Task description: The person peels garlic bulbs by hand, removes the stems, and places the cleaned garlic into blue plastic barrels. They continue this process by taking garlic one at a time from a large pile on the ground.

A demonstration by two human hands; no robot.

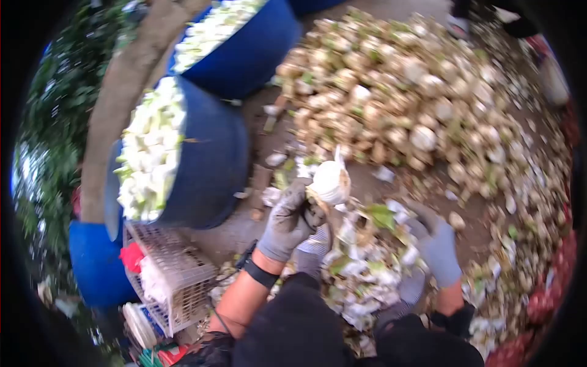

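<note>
Head-worn camera looks forward and steeply down from above the knees (293, 321); left hand (286, 223) and right hand (439, 244) lie near, the bulb pile (391, 92) farther.

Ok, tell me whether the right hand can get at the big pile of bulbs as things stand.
Probably yes: only ground and loose peelings show between the right hand and the pile of bulbs, though whether that hand holds something is unclear.
</note>
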